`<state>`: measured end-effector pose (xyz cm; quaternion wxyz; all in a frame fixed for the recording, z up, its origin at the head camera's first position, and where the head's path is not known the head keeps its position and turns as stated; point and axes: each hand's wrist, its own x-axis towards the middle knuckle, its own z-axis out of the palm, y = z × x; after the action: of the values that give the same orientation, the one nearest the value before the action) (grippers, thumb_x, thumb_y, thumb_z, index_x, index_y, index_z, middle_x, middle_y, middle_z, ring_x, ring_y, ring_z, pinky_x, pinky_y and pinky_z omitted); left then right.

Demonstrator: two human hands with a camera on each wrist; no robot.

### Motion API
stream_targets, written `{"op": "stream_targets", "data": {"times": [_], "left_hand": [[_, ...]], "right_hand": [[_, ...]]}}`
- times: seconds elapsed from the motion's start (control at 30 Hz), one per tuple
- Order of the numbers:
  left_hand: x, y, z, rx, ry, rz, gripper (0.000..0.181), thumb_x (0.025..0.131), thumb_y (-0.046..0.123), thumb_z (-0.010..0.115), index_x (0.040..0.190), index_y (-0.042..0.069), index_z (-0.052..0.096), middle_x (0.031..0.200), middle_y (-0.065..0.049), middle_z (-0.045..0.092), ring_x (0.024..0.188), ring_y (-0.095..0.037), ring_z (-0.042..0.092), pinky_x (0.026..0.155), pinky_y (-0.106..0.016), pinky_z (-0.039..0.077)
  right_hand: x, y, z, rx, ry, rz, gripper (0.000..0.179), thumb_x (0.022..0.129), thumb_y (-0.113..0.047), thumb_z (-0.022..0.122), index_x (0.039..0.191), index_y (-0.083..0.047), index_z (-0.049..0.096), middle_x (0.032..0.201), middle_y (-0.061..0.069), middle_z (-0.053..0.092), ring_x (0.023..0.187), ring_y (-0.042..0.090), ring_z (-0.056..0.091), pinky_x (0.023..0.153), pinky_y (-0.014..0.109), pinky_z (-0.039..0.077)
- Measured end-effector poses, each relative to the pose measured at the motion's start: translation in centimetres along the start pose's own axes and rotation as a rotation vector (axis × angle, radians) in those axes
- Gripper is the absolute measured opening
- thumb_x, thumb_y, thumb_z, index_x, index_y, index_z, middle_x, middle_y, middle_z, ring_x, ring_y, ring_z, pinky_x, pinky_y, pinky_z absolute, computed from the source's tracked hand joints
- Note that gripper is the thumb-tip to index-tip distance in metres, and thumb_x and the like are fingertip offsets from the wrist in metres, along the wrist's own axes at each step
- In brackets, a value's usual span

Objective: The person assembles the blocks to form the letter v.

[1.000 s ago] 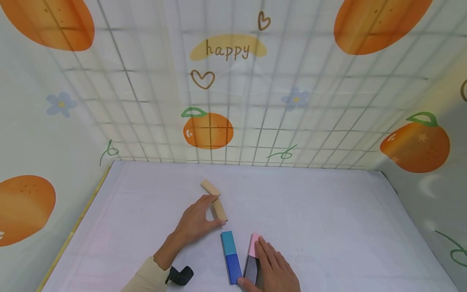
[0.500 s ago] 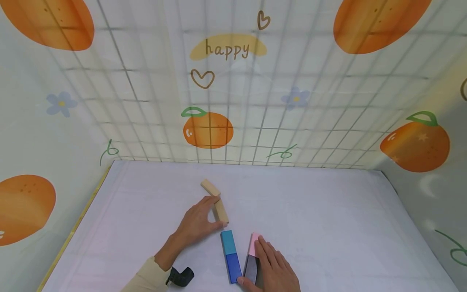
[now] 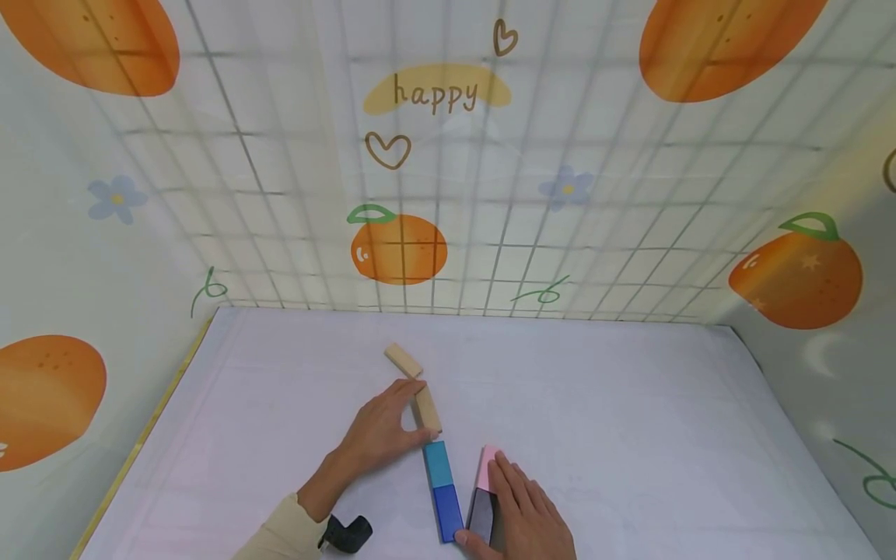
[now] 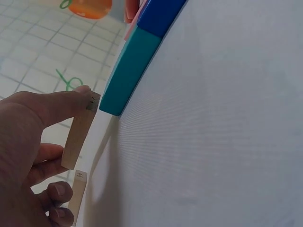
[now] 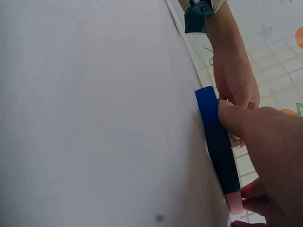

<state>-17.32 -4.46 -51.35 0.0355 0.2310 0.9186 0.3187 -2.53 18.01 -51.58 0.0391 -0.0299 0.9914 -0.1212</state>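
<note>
My left hand [image 3: 381,426] pinches a plain wooden block [image 3: 428,410] lengthwise, thumb at the near end and a fingertip at the far end. In the left wrist view its thumb end is right by the tip of the teal block [image 4: 130,71]. A blue block [image 3: 448,515] continues from the teal one toward me. To the right, my right hand [image 3: 530,513] rests with straight fingers along a pink block [image 3: 484,468] and a dark grey block [image 3: 482,515] set end to end. Its thumb touches near the blue and dark blocks' near ends, partly covering the dark one.
A second wooden block [image 3: 403,360] lies slanted just beyond the held one. The white tabletop [image 3: 630,435] runs back to a curtain [image 3: 476,179] printed with oranges. A black device [image 3: 348,533] sits at my left wrist.
My left hand has drawn the wooden block slightly toward me and to the right, up to the teal block's far end. The right hand stays still.
</note>
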Motion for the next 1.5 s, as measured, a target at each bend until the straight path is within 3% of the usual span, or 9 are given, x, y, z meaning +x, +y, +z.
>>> {"op": "stream_targets", "data": {"times": [0.67, 1.5], "left_hand": [[-0.48, -0.08, 0.51, 0.006, -0.003, 0.038, 0.077, 0.088, 0.052, 0.074, 0.148, 0.011, 0.050, 0.148, -0.006, 0.052, 0.133, -0.025, 0.052, 0.104, -0.050, 0.046], [-0.54, -0.35, 0.96, 0.066, -0.054, 0.050, 0.072, 0.093, 0.052, 0.066, 0.151, 0.013, 0.048, 0.151, -0.004, 0.049, 0.136, -0.025, 0.049, 0.108, -0.051, 0.042]], "right_hand": [[-0.04, -0.06, 0.01, -0.008, 0.015, 0.004, 0.114, 0.074, -0.095, 0.042, 0.153, -0.012, 0.045, 0.160, 0.003, 0.039, 0.142, 0.031, 0.042, 0.110, 0.054, 0.038], [0.14, -0.14, -0.11, 0.006, -0.007, -0.004, 0.112, 0.076, -0.092, 0.046, 0.153, -0.011, 0.044, 0.160, 0.005, 0.038, 0.142, 0.031, 0.041, 0.111, 0.054, 0.037]]}}
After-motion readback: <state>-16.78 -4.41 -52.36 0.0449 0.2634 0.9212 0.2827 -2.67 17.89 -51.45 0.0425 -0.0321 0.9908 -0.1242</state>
